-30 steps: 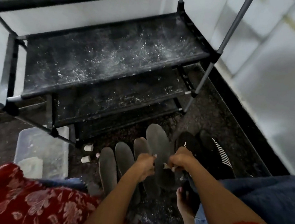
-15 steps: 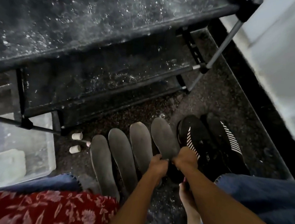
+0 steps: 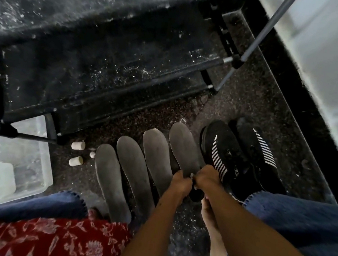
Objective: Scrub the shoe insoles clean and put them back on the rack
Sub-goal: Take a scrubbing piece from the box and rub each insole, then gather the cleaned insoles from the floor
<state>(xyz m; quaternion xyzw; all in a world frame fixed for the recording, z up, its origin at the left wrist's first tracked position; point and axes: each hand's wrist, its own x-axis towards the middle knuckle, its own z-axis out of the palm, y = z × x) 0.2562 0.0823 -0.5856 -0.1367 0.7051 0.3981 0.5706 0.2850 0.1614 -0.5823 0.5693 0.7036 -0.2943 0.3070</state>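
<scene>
Several grey insoles lie side by side on the dark speckled floor in front of the black shoe rack (image 3: 100, 61). My left hand (image 3: 181, 180) and my right hand (image 3: 207, 177) both grip the heel end of the rightmost insole (image 3: 183, 146), fingers curled round it. Something small and pale shows between the two hands; what it is I cannot tell. The other insoles (image 3: 133, 170) lie untouched to the left.
A pair of black shoes with white stripes (image 3: 228, 155) stands right of the insoles. A clear plastic tub (image 3: 40, 155) sits at the left under the rack's leg. Small white caps (image 3: 78, 145) lie near it. My bare foot (image 3: 210, 221) rests below my hands. A white wall runs at right.
The view has tipped downward and nearer to the floor. Both hands have lowered the rightmost insole's heel toward the floor, still holding it.
</scene>
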